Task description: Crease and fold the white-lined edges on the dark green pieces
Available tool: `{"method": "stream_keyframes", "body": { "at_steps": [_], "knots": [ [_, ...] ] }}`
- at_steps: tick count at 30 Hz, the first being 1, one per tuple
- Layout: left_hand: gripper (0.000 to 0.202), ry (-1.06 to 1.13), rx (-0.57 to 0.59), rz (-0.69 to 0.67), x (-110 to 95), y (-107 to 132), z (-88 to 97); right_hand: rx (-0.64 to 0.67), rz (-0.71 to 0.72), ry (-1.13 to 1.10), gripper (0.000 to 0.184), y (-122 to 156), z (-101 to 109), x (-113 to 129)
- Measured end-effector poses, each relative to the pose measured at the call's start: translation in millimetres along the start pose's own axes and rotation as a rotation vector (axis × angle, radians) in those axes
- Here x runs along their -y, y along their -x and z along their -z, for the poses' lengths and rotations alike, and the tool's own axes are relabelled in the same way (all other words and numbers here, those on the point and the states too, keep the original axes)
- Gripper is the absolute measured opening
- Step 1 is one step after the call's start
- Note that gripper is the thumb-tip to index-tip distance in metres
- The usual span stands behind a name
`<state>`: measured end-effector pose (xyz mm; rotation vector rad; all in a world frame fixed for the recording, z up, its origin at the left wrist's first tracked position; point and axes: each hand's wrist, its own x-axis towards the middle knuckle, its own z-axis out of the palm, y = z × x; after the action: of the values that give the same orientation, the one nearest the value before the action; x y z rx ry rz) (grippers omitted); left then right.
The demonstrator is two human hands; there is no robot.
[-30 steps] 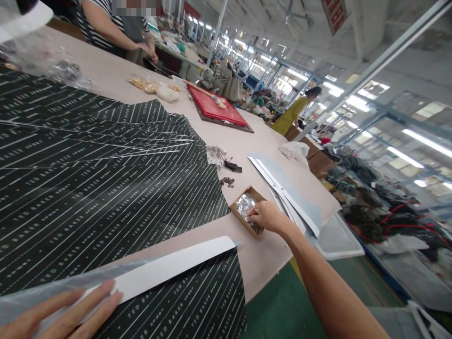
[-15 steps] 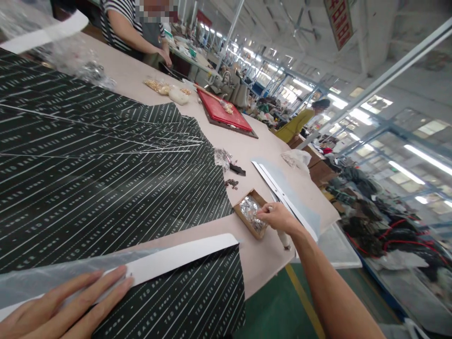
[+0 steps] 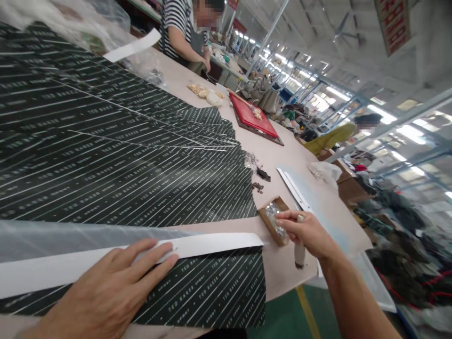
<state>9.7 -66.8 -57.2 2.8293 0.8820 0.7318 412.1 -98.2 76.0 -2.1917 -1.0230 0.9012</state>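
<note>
My left hand (image 3: 130, 273) lies flat with its fingers stretched on a long white strip (image 3: 219, 241), which rests over dark striped, lettered fabric (image 3: 226, 282). A small hole or mark shows in the strip by the fingertips. My right hand (image 3: 305, 230) is closed over the right side of a small cardboard box (image 3: 263, 216) of shiny silver metal pieces (image 3: 271, 209). In its curled fingers sits a tool with a pale, thick handle (image 3: 299, 256); its working end is hidden. The fingertips pinch together at the metal pieces, and whether they hold one cannot be made out.
A wide sheet of the striped fabric (image 3: 141, 183) covers the left of the table (image 3: 275, 282). Beyond stand a red board (image 3: 252, 115), bags of gold pieces (image 3: 199, 90) and white strips (image 3: 291, 188). A co-worker in a striped top (image 3: 174, 23) is across the table.
The view has swung left, so things sit further right in it. My right hand has turned over the box, showing more of the pale handle. My left hand stays on the strip.
</note>
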Motion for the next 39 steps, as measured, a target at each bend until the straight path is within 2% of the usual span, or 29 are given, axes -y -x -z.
{"method": "stream_keyframes", "body": {
  "at_steps": [4,9,12,15,20,26,29,31,33,36,39],
  "knots": [
    [0.044,0.010,0.079,-0.006,-5.7,-10.1,17.2,0.149,0.079,0.098,0.038,19.3,-49.6,37.0],
    [0.032,0.027,0.140,-0.014,-7.7,-17.1,27.8,0.414,0.229,0.214,0.020,37.9,-123.4,79.9],
    [0.030,0.032,0.152,-0.010,-7.6,-15.2,28.4,0.507,0.263,0.272,0.016,41.0,-156.8,91.2],
    [0.030,0.038,0.152,-0.007,-6.9,-12.2,26.4,0.553,0.320,0.344,0.017,38.7,-174.3,90.8],
    [0.032,0.040,0.161,-0.017,-6.2,-12.7,25.0,0.563,0.384,0.430,0.017,37.2,-182.9,85.6],
    [0.033,0.032,0.162,-0.033,-6.9,-13.5,27.5,0.487,0.445,0.487,0.014,39.7,-192.3,83.1],
    [0.034,0.030,0.151,-0.028,-7.4,-11.9,27.1,0.504,0.501,0.513,0.015,37.9,-189.6,83.7],
    [0.034,0.025,0.141,-0.018,-7.5,-12.0,26.8,0.528,0.539,0.456,0.017,37.7,-180.6,87.1],
    [0.035,0.021,0.137,-0.018,-7.2,-12.8,26.5,0.479,0.529,0.303,0.017,40.4,-167.8,91.4],
    [0.036,0.019,0.134,-0.029,-6.6,-13.4,25.6,0.253,0.462,-0.184,0.016,51.2,-153.2,91.4],
    [0.035,0.024,0.125,-0.026,-6.4,-11.4,23.9,0.104,0.460,-0.633,0.015,65.1,-157.0,76.0]
  ]
}}
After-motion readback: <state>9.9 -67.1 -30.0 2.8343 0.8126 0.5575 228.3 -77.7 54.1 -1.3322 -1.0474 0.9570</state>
